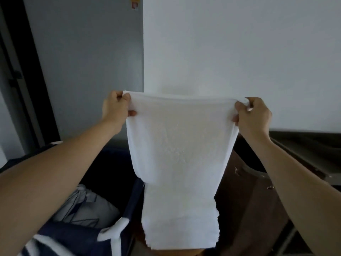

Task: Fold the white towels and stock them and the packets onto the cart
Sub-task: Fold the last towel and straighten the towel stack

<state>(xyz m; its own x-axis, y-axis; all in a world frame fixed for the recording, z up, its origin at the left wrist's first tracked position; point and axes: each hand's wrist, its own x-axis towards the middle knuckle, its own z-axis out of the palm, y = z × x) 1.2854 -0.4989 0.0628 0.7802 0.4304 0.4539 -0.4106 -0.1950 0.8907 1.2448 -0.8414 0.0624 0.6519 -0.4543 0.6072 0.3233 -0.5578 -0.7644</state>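
White terry towel (pixel 179 154) hangs in mid-air before a pale wall (pixel 239 43), beside a navy fabric bin (pixel 129 206) holding crumpled pale linen (pixel 86 209), its top corners pinched in the curled fingers of the left hand (pixel 114 106) and right hand (pixel 256 115), top edge stretched level, long axis vertical, free end pointing down.

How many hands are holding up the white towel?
2. The left hand grips the top left corner of the white towel, and the right hand grips the top right corner. No other hands show.
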